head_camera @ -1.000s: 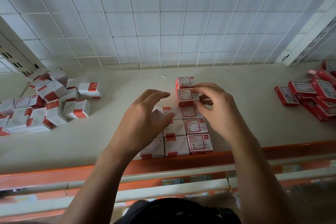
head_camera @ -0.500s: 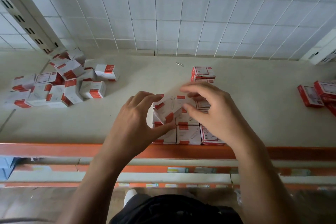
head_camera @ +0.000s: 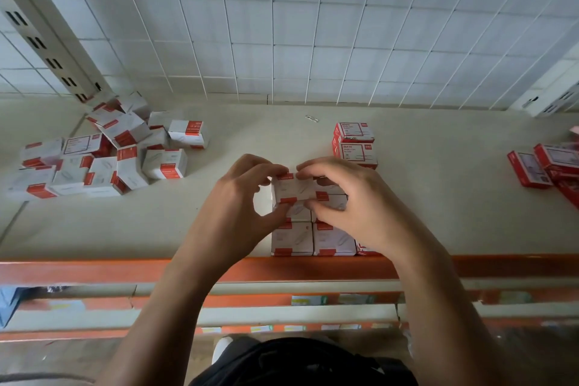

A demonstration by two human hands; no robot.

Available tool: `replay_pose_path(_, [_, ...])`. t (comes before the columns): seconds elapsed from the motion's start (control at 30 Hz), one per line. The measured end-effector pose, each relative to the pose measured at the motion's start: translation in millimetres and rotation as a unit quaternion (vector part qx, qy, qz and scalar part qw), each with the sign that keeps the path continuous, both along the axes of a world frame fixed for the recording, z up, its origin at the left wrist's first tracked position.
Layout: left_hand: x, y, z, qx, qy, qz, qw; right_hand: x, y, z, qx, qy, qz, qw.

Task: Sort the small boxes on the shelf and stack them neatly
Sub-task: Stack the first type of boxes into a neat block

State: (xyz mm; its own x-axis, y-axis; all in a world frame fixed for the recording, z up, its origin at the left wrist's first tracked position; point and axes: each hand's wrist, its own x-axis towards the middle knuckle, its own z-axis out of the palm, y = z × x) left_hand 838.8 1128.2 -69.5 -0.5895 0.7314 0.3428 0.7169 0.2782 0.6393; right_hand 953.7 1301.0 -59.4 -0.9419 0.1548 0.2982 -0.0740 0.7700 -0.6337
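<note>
I am holding the white box with left hand and right hand both clamped on it, above the neat block at the front edge of the shelf, and I should be squaring its edges flush before releasing.

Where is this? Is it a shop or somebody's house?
Most likely a shop or stockroom, not a house. The orange-edged shelf hangs by a slotted upright, heaps of small boxes lie on it, and what look like price labels sit on the rails below.
</note>
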Motion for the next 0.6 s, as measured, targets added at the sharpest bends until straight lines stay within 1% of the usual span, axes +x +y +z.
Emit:
replay_pose_path(0.33, [-19.8, 22.3, 10.7, 0.008, 0.001, -0.031, 0.999, -5.5, 10.3, 7.8, 0.028, 0.023, -0.052, 0.998])
replay_pose_path(0.47, [-31.0, 39.4, 8.0, 0.003, -0.005, -0.031, 1.000, -2.6, 20.6, 12.6, 0.053, 0.036, -0.103, 0.993])
replay_pose_path(0.6, [-39.2, 57.4, 6.3, -0.016, -0.001, -0.037, 0.999, 2.4, 30.9, 15.3, 0.057, 0.042, -0.143, 0.987])
